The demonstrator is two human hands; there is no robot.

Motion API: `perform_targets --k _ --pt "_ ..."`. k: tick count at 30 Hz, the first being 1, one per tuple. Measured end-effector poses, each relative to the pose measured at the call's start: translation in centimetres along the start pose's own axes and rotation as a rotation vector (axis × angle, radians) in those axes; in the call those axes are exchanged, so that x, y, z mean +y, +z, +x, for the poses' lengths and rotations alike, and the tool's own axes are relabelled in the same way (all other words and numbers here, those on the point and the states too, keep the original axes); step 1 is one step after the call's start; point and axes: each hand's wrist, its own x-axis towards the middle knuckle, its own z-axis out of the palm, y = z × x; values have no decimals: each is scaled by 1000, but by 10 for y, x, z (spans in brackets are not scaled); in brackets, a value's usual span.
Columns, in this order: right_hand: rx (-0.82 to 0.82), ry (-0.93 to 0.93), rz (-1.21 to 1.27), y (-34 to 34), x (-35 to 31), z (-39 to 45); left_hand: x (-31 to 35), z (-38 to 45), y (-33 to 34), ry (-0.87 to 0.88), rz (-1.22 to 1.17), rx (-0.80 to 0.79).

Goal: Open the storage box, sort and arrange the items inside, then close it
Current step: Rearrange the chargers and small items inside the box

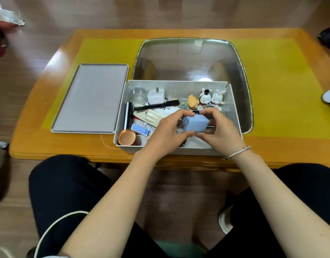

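Storage box is lying open near the table's front edge; a blue block is being pinched above it by left hand and right hand.

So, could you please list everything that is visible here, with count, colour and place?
box: 1, white, open, on table, near edge
lid: 1, grey, flat on table, left of box
table: 1, orange wood, yellow centre
charger: 1, white, box back left
pen: 1, black, lying in box
figurines: 3, one yellow, two white rabbits, box back right
copper tin: 1, box front left
dotted case: 1, blue, beside tin
blue block: 1, pale blue, held over box
bracelet: 1, silver, right wrist
left hand: grips block
right hand: grips block
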Motion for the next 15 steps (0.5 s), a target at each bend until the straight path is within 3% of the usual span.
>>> perform_targets --k 5,10,15 --pt "-54 -58 -38 0 1 0 1 0 -4 25 -83 -8" --pt "122 -52 -15 1 -1 -2 -1 3 3 -116 -164 142" --pt "221 -58 -52 3 0 -3 -2 5 6 -180 -120 131"
